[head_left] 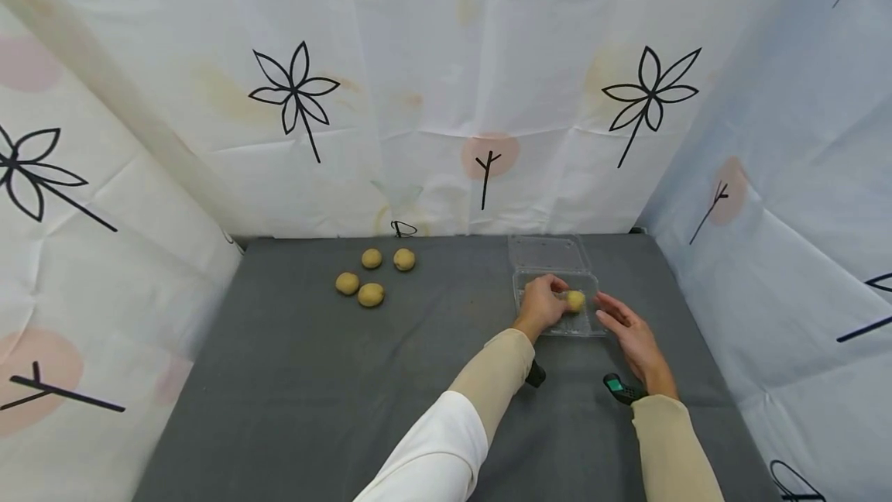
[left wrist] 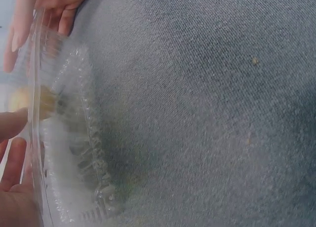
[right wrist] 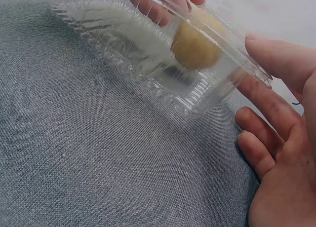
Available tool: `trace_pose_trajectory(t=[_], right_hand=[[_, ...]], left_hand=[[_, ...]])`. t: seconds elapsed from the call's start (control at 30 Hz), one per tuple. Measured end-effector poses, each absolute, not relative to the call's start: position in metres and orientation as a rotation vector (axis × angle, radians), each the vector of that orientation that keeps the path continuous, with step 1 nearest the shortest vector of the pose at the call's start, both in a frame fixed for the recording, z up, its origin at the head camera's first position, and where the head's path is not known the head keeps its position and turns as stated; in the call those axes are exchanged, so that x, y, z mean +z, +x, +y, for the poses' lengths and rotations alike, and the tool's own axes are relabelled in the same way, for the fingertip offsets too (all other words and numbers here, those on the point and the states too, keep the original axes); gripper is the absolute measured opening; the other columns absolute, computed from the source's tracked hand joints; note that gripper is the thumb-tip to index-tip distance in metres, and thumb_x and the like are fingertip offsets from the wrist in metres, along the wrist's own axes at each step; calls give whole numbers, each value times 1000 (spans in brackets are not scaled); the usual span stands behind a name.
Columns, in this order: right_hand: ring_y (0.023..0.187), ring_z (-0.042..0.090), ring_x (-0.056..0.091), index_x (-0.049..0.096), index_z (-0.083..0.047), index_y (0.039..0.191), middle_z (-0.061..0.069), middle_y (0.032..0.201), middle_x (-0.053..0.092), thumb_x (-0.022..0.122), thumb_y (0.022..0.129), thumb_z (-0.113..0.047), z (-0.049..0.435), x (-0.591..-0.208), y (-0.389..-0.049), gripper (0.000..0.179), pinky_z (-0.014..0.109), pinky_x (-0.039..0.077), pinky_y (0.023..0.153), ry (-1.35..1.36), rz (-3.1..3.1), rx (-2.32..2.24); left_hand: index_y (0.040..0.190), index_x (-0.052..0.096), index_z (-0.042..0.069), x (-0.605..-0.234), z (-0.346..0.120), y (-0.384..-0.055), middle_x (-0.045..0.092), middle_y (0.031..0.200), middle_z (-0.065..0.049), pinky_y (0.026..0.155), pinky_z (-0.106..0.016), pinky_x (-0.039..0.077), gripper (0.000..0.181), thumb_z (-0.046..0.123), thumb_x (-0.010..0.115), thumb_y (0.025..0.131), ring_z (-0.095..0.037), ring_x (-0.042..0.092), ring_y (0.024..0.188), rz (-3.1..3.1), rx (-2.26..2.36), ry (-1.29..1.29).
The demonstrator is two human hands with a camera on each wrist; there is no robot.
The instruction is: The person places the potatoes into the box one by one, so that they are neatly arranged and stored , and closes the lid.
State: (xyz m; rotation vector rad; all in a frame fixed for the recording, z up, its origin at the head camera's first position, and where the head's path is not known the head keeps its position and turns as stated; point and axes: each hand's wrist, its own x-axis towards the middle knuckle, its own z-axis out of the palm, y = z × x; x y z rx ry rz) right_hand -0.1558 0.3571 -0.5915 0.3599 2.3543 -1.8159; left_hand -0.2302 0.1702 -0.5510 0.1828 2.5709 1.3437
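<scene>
A clear plastic hinged container (head_left: 588, 328) sits at the right back of the table, its lid (head_left: 547, 254) folded back toward the wall. One yellow-skinned potato (right wrist: 197, 42) is inside, near the right end. My left hand (head_left: 543, 304) reaches in over the left side, thumb tip right at the potato; in the right wrist view its fingertips (right wrist: 160, 15) show beside the potato through the plastic. With its fingers loosely extended, my right hand (head_left: 630, 335) is at the container's right edge, thumb (right wrist: 266, 52) at the rim and the other fingers along the outside.
Several more potatoes (head_left: 371, 295) lie in a loose group at the left back of the dark grey cloth-covered table (head_left: 334, 401). White patterned fabric (head_left: 418, 99) hangs along the back and both sides. Dark wrist devices (head_left: 622, 389) sit at my cuffs.
</scene>
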Motion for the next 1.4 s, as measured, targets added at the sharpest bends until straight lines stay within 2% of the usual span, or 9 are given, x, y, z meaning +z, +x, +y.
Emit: trace_pose_trajectory(t=[0.2, 0.4, 0.6, 0.7, 0.87, 1.0, 1.13, 1.27, 1.4], right_hand=[[155, 36, 21, 31, -17, 162, 11, 168, 31, 56, 105, -40, 356, -591, -156, 66, 60, 17, 127, 358, 2354, -1817], [157, 36, 19, 28, -18, 163, 14, 169, 28, 56, 105, -43, 357, -592, -155, 69, 62, 17, 126, 321, 2356, -1799], [154, 25, 25, 31, -21, 162, -3, 165, 38, 57, 103, -49, 358, -593, -152, 71, 60, 18, 126, 325, 2357, -1806], [156, 27, 24, 31, -22, 162, -7, 164, 39, 57, 103, -49, 357, -594, -152, 70, 61, 17, 126, 315, 2352, -1808], [157, 38, 17, 30, -21, 163, 3, 168, 33, 56, 104, -47, 354, -593, -153, 70, 64, 15, 126, 313, 2346, -1811], [157, 38, 16, 28, -19, 163, 12, 169, 28, 55, 104, -48, 352, -592, -153, 71, 65, 15, 126, 316, 2355, -1797], [157, 37, 17, 28, -20, 163, 10, 169, 29, 55, 104, -48, 351, -593, -153, 71, 65, 16, 125, 325, 2355, -1794], [157, 37, 18, 27, -20, 163, 6, 169, 29, 56, 104, -47, 352, -594, -153, 71, 63, 16, 126, 341, 2342, -1801], [156, 38, 18, 26, -20, 164, 9, 170, 27, 55, 104, -46, 355, -594, -153, 71, 63, 16, 126, 338, 2350, -1800]], left_hand=[[109, 76, 15, -550, 167, -232, 75, 110, 1, 82, -25, 57, 25, 7, 82, 86, -13, 72, 95, 2582, 1342, 208], [110, 76, 13, -547, 165, -231, 75, 110, 0, 84, -22, 55, 27, 12, 84, 85, -12, 69, 96, 2564, 1337, 237], [118, 74, 13, -539, 162, -231, 73, 118, -3, 84, -25, 55, 31, 15, 81, 88, -13, 67, 100, 2578, 1289, 355], [122, 73, 16, -539, 161, -232, 71, 120, 0, 83, -24, 55, 36, 22, 83, 88, -11, 65, 100, 2608, 1232, 420], [129, 70, 22, -539, 159, -232, 66, 124, 5, 85, -25, 56, 46, 35, 83, 87, -10, 64, 105, 2663, 1121, 556], [132, 66, 28, -537, 154, -231, 63, 130, 6, 89, -27, 55, 48, 46, 78, 89, -12, 62, 115, 2722, 1010, 637], [136, 61, 34, -536, 151, -230, 58, 138, 9, 97, -28, 54, 52, 56, 72, 90, -12, 56, 126, 2785, 903, 683], [138, 59, 36, -533, 148, -232, 56, 140, 10, 103, -30, 52, 56, 64, 65, 91, -12, 54, 128, 2847, 776, 781], [141, 56, 38, -528, 146, -233, 53, 145, 11, 111, -34, 47, 59, 69, 61, 91, -12, 50, 134, 2902, 643, 863]])
